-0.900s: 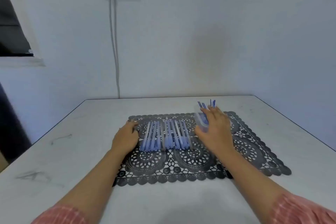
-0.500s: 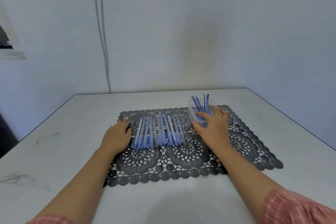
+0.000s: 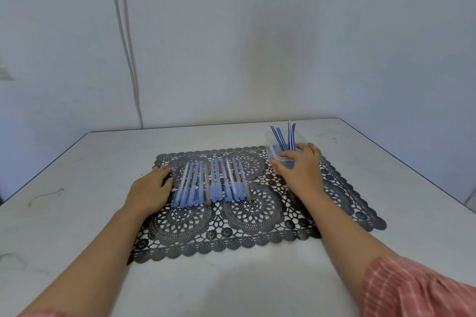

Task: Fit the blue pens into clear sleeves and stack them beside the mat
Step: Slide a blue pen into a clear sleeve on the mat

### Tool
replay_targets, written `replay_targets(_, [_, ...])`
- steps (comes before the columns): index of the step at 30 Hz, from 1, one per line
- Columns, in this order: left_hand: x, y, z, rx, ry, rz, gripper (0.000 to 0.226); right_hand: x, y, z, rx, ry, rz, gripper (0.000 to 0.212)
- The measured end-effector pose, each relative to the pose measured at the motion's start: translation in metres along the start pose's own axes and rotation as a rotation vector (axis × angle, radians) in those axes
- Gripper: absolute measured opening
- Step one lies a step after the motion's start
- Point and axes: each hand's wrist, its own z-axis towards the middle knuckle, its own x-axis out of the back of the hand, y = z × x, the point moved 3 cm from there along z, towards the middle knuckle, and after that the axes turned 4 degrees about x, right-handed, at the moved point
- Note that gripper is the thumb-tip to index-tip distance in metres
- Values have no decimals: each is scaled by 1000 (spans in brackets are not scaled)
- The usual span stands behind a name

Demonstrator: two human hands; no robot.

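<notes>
A pale wall fills the upper half of the frame, with a white cable running down it at upper left. Below it a white table spreads across the lower half, faintly scuffed near its left edge. A dark grey lace-patterned mat lies at the centre of the table, its long side toward the bottom of the frame.

Both forearms reach up from the bottom corners, bare along most of their length. A pink checked sleeve shows at lower right. The left hand lies palm down at the mat's left edge, its fingers close together and nearly straight, and it holds nothing. Its fingertips are just beside the leftmost pen, but contact cannot be told.

The right hand, higher and right of centre, grips a clear plastic container at the mat's upper right edge. The thumb lies across the near rim and the fingers curl round the right side. Whether the container rests on the mat or is lifted cannot be told.

The row of blue-capped pens lies on the mat left of centre, between the two hands. The pens are side by side, pale barrels pointing up the frame and caps toward the bottom. Thin blue refills stand in the container, some leaning left, their tips above the rim.
</notes>
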Motion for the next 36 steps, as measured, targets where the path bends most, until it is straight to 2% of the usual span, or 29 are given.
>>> replay_targets(11, [3,4,-5,2,3,-71,43,7,18,9,-26,-16,43,37])
replay_targets(15, [7,10,-8,-72,100,-49,35,7,16,11,34,-51,-182,53])
replay_targets(17, [9,13,-11,-79,132,-116,33,10,11,10,80,-28,-231,58])
replay_targets(21, [11,16,-16,-141,103,-294,37,8,-23,-4,230,16,-33,54])
replay_targets(23, [10,20,-20,-224,2,-326,54,1,-45,-12,285,-75,80,54])
replay_targets(26, [7,33,-27,-388,-128,-194,84,-14,-72,-26,433,-324,91,64])
replay_targets(29, [0,44,-30,-482,-195,1,84,-36,-78,-36,568,-595,-107,86])
replay_targets(32, [-7,49,-34,-526,-231,127,79,-56,-71,-37,633,-767,-267,101])
replay_targets(36, [-8,52,-32,-536,-262,140,75,-61,-69,-34,620,-856,-277,105])
